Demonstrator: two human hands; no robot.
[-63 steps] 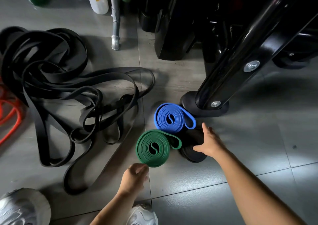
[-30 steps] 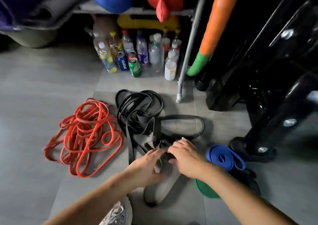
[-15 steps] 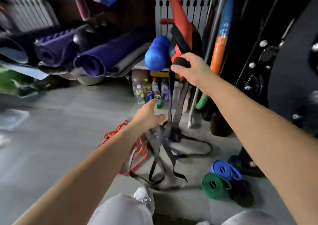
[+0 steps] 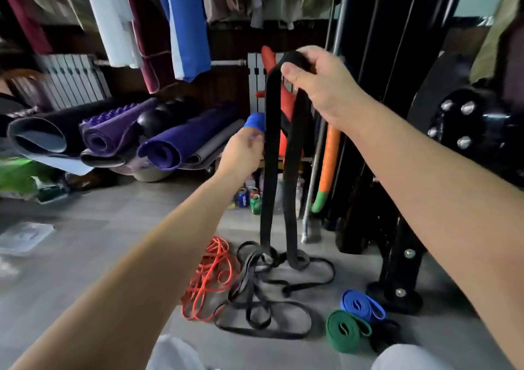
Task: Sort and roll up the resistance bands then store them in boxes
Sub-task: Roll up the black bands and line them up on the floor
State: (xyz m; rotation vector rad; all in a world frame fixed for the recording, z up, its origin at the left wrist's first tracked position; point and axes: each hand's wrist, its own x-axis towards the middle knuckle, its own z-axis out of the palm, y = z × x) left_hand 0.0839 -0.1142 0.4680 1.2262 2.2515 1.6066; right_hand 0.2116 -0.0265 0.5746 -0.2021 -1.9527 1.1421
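Raised black band [image 4: 291, 171] — clear box [image 4: 25, 236] apart

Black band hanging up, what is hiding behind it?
Behind the black band, gripped by the right hand, you see a red pad, a blue ball and drink bottles. The band covers part of each; the left hand hides the ball's bottom.

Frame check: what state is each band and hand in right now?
Held black band: lifted, hanging as a loop, lower end on the floor.
Right hand: grips its top.
Left hand: at one hanging strand, grip unclear.
Floor black bands: loose, tangled.
Orange bands: loose pile.
Green band: rolled.
Blue band: rolled.
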